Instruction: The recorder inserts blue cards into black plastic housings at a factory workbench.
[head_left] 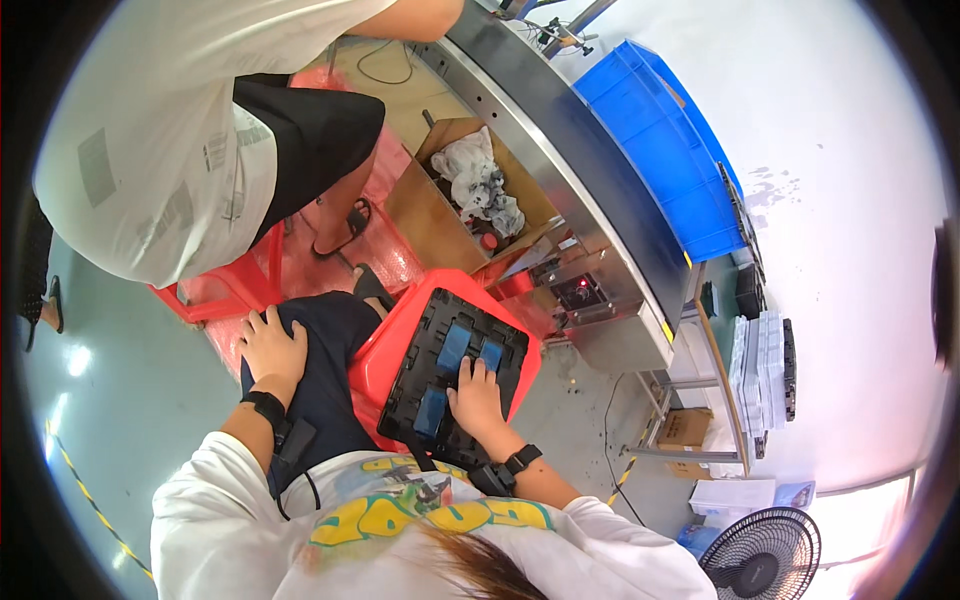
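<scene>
My left hand (272, 350) lies on my dark-trousered leg, its fingers spread and holding nothing. Over a black molded tray (470, 310) is my right hand (478, 402), fingers stretched out and thumb apart. Its fingertips are close to a flat blue rectangular piece (491, 354); whether they touch it I cannot tell. A second blue piece (453, 347) sits in the tray to the left of those fingers, and a third blue piece (430, 412) is nearer to me. The tray rests on a red plastic stool (385, 350).
A conveyor with a dark belt (600, 150) runs along the right, with a blue crate (650, 140) beside it. Below stands a cardboard box (425, 205) with plastic bags. Another person (170, 150) is at the upper left. A black fan (765, 560) is lower right.
</scene>
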